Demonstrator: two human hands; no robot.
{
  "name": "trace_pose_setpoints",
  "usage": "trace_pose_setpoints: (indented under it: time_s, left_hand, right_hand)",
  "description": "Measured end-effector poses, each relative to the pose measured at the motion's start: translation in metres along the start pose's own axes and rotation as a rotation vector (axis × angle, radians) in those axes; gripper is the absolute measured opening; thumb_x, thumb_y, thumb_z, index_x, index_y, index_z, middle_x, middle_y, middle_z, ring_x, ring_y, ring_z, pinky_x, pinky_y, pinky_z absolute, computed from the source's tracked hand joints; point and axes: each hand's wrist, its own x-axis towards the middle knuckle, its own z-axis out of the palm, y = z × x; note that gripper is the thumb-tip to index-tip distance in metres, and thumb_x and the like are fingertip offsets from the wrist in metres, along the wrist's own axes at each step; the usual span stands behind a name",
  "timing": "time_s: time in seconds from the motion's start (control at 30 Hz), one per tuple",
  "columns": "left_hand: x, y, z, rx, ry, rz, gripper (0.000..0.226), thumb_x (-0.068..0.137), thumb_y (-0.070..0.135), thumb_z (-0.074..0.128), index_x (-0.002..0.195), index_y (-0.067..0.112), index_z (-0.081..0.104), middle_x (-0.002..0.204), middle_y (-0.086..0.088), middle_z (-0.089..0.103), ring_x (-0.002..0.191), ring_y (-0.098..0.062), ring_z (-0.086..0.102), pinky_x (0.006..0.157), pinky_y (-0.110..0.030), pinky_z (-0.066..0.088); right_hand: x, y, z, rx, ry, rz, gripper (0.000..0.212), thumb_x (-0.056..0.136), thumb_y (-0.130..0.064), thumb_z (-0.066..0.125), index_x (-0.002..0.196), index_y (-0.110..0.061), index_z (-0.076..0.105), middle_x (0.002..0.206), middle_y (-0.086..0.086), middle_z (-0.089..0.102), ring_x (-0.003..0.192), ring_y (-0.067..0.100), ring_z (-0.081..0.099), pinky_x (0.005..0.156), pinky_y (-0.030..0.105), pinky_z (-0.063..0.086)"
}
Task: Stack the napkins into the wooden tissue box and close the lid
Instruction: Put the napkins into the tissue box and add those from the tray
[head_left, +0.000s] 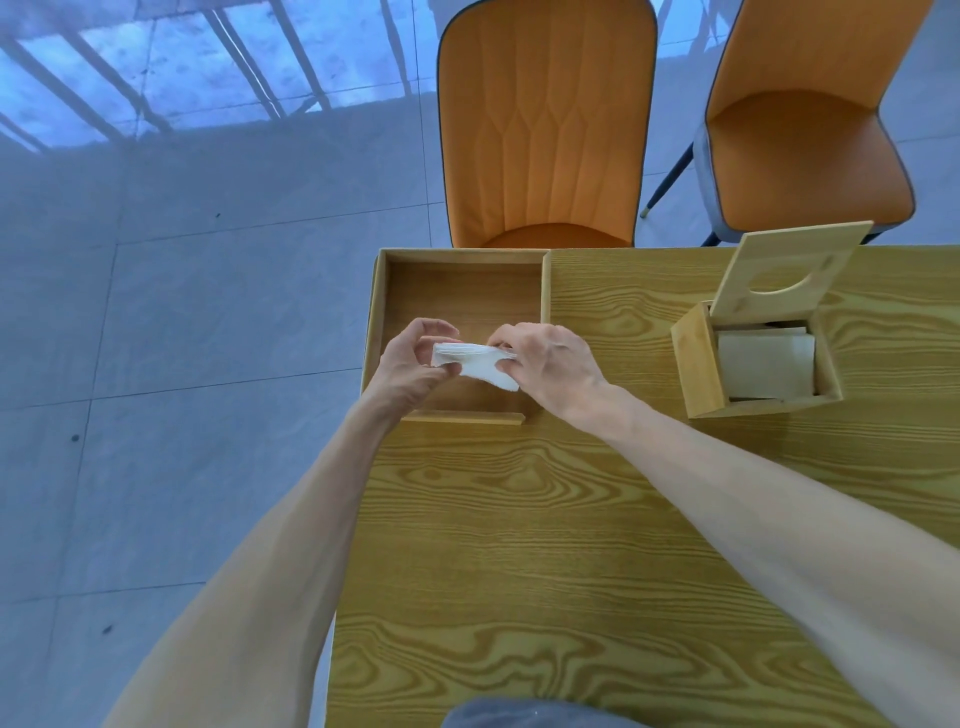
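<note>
Napkins (766, 366) inside open wooden tissue box (698, 364)

A small stack of white napkins (475, 364) is held between the left hand (410, 361) and the right hand (550, 364) above a shallow wooden tray (376, 312) at the tabletop's (545, 519) far left corner, while the wooden tissue box (696, 364), lid (789, 270) raised and napkins inside, is seen near the far right edge.

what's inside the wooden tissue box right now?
The wooden tissue box, with its lid propped open, holds pale napkins, the top one lying flat. How many lie beneath it, and the box floor, are hidden.
</note>
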Motion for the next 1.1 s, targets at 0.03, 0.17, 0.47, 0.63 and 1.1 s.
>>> trace_pose_setpoints:
  time_s: [0.03,0.17,0.47,0.63,1.1]
  left_hand:
    - [-0.002,-0.001,-0.001,0.015,-0.019,0.02,0.044,0.081,0.003,0.076,0.119,0.016,0.06,0.112,0.001,0.07,0.095,-0.004,0.064,0.072,-0.006,0.047]
    - [-0.004,-0.011,0.0,0.116,-0.034,0.06,0.04,0.08,0.004,0.076,0.114,0.023,0.066,0.115,0.003,0.069,0.104,-0.009,0.062,0.082,-0.015,0.045]
    - [-0.008,-0.023,0.001,0.181,-0.003,0.048,0.028,0.083,0.007,0.073,0.101,0.028,0.071,0.105,0.007,0.07,0.105,-0.009,0.062,0.078,-0.028,0.055]
    - [-0.013,-0.021,0.004,0.19,0.034,0.024,0.016,0.087,0.015,0.072,0.1,0.025,0.073,0.108,0.004,0.071,0.094,-0.007,0.062,0.075,-0.025,0.053]
    - [-0.046,0.031,0.033,0.055,0.025,0.106,0.033,0.087,0.024,0.073,0.118,0.014,0.066,0.104,0.001,0.07,0.09,-0.003,0.065,0.061,-0.007,0.044]
  right_hand:
    - [-0.001,0.001,0.001,-0.009,-0.001,-0.01,0.027,0.092,-0.019,0.062,0.119,-0.019,0.063,0.11,0.003,0.071,0.1,0.025,0.065,0.09,0.036,0.047]
    - [-0.006,0.006,0.006,-0.049,-0.032,-0.006,0.027,0.092,-0.018,0.061,0.12,-0.019,0.061,0.11,0.001,0.07,0.102,0.024,0.064,0.095,0.035,0.042]
    - [-0.009,0.006,0.015,-0.055,0.011,-0.005,0.022,0.091,-0.018,0.061,0.113,-0.021,0.065,0.103,0.0,0.072,0.098,0.024,0.064,0.092,0.038,0.041]
    - [-0.014,0.007,0.011,-0.059,0.012,0.006,0.021,0.092,-0.014,0.056,0.109,-0.02,0.067,0.1,-0.001,0.073,0.095,0.023,0.065,0.094,0.037,0.038]
    - [-0.057,0.029,-0.047,0.132,0.125,0.079,0.025,0.092,-0.022,0.06,0.117,-0.021,0.065,0.103,0.001,0.072,0.097,0.02,0.064,0.079,0.034,0.05]
